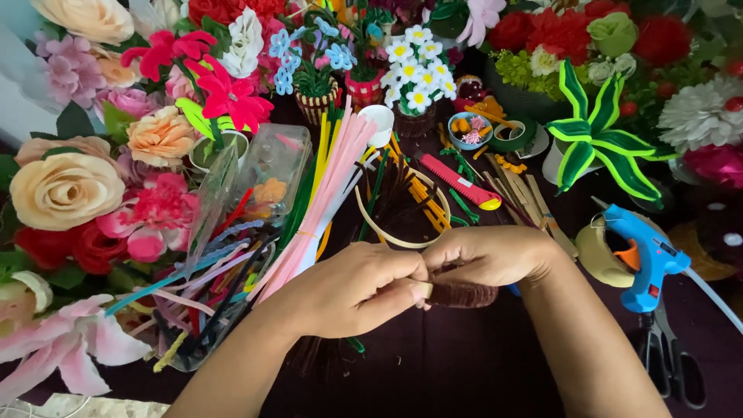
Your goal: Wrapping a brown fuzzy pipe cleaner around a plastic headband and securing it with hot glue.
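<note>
Your left hand pinches one end of the dark brown fuzzy pipe-cleaner coil and your right hand closes over its top, just above the dark tabletop. It looks light, soft and bendable, probably wire-cored, so grip the ends lightly; pink pipe cleaners and a blue glue gun flank you.

Brown pipe-cleaner coil, blue glue gun — green-striped leaves

Both hands pinched together
</note>
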